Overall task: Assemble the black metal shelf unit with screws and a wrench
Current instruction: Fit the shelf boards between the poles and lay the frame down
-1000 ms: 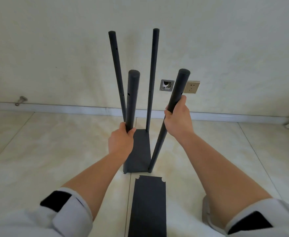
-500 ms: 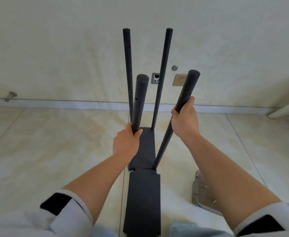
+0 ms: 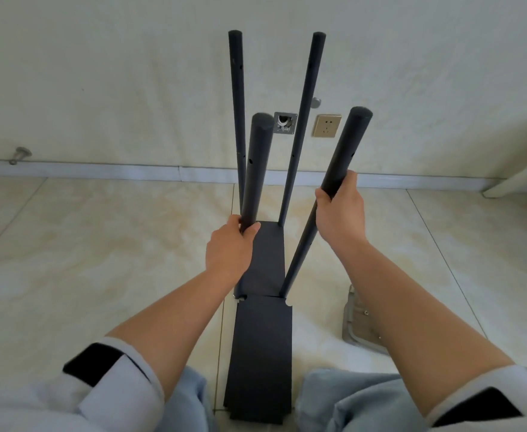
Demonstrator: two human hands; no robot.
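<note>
Head view: my left hand and right hand grip the near posts, frame now drawn against the loose shelf panel, ready for fitting.

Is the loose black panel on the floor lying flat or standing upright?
Lying flat. The loose black panel rests face up on the tiled floor, its far edge beside the base of the shelf frame.

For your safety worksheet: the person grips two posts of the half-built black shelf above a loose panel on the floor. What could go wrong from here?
1. The right near post, held by the right hand, leans outward and may strain its joint.
2. The loose panel overlaps the frame's base and could get scraped.
3. The plastic tray sits beside the right arm, easily knocked.
</note>
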